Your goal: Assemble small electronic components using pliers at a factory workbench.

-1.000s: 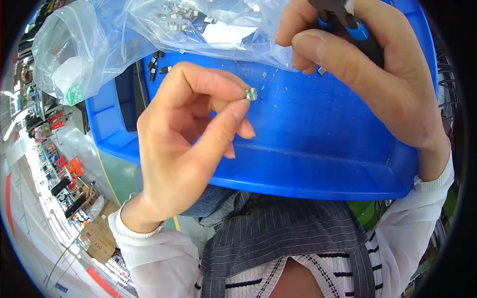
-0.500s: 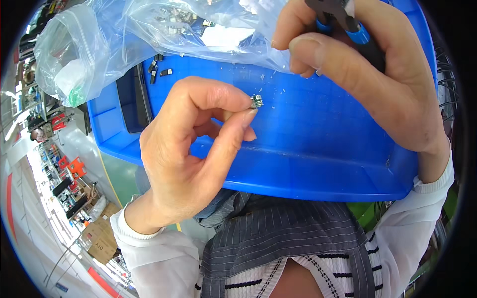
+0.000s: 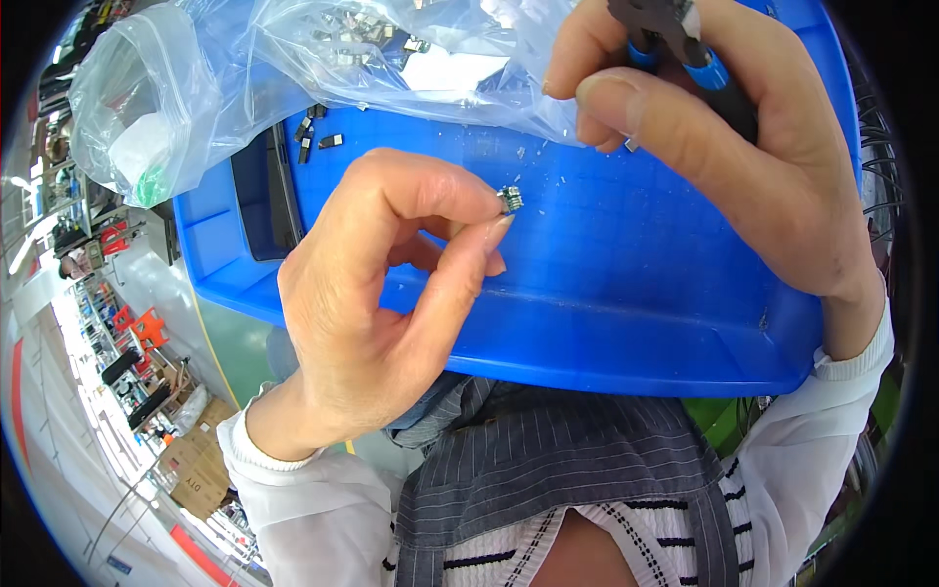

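Between the thumb and forefinger of my left hand is a tiny green circuit board with metal contacts, held above the middle of a blue plastic tray. My right hand is wrapped round a pair of black pliers with blue bands, up at the tray's far right. The jaws point toward the top edge and are partly cut off there. The two hands are apart, and the pliers do not touch the board.
A clear plastic bag holding many small metal-ended parts lies across the tray's far side. Several small black connectors lie beside a dark phone-like slab at the left. Small pale scraps are scattered over the tray floor.
My left hand and the little board have shifted very slightly to the right. The right hand with the pliers has barely moved.
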A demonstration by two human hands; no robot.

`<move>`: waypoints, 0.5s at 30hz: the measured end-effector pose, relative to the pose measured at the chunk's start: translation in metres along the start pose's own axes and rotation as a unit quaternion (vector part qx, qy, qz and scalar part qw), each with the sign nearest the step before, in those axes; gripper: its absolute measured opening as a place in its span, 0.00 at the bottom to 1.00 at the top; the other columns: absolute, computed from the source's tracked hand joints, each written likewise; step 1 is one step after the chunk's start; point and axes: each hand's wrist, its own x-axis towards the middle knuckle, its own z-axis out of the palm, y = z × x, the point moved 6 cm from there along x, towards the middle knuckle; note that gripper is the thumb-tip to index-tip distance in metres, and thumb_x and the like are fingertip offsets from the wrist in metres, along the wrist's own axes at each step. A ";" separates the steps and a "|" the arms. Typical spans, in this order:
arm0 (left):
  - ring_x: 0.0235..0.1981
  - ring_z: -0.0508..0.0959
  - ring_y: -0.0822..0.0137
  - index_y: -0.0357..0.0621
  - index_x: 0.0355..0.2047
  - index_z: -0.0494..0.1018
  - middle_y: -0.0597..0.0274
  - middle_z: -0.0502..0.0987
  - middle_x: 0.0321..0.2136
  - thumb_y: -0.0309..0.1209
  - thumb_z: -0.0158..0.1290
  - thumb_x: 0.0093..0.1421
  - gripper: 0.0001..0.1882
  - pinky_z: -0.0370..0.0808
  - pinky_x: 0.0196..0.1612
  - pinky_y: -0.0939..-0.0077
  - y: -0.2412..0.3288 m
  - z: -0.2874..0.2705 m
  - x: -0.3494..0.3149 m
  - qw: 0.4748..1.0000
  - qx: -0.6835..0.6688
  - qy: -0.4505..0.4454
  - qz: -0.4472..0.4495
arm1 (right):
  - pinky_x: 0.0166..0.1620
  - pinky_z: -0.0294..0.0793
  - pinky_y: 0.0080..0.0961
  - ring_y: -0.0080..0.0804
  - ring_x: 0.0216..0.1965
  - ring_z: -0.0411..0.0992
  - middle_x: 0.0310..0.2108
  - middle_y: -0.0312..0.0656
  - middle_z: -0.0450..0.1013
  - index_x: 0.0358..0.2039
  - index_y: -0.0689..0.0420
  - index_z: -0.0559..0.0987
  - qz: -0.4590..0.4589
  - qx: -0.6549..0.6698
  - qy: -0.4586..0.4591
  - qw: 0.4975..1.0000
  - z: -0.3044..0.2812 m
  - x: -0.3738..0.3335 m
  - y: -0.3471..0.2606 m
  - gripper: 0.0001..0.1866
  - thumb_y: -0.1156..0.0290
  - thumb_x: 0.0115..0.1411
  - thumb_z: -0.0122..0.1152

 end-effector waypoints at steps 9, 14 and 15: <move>0.22 0.74 0.69 0.34 0.34 0.64 0.53 0.72 0.33 0.13 0.52 0.51 0.11 0.70 0.23 0.88 0.001 -0.001 -0.001 0.997 0.051 -0.010 0.049 | 0.27 0.63 0.19 0.27 0.20 0.63 0.22 0.37 0.69 0.31 0.61 0.73 -0.070 -0.128 -0.029 0.989 0.000 -0.006 -0.010 0.08 0.80 0.48 0.55; 0.21 0.74 0.69 0.34 0.36 0.65 0.54 0.72 0.31 0.14 0.51 0.53 0.11 0.69 0.23 0.88 0.005 0.001 0.002 0.996 0.064 -0.009 0.054 | 0.28 0.64 0.20 0.28 0.21 0.63 0.23 0.38 0.69 0.33 0.61 0.73 -0.110 -0.197 -0.046 0.973 -0.001 -0.007 -0.017 0.10 0.81 0.46 0.55; 0.22 0.74 0.69 0.34 0.36 0.65 0.53 0.72 0.31 0.15 0.50 0.54 0.10 0.69 0.22 0.88 0.004 -0.001 0.003 1.000 0.010 0.011 0.008 | 0.28 0.64 0.20 0.28 0.21 0.63 0.24 0.38 0.69 0.33 0.61 0.72 -0.119 -0.212 -0.049 0.969 0.000 -0.007 -0.019 0.11 0.81 0.46 0.55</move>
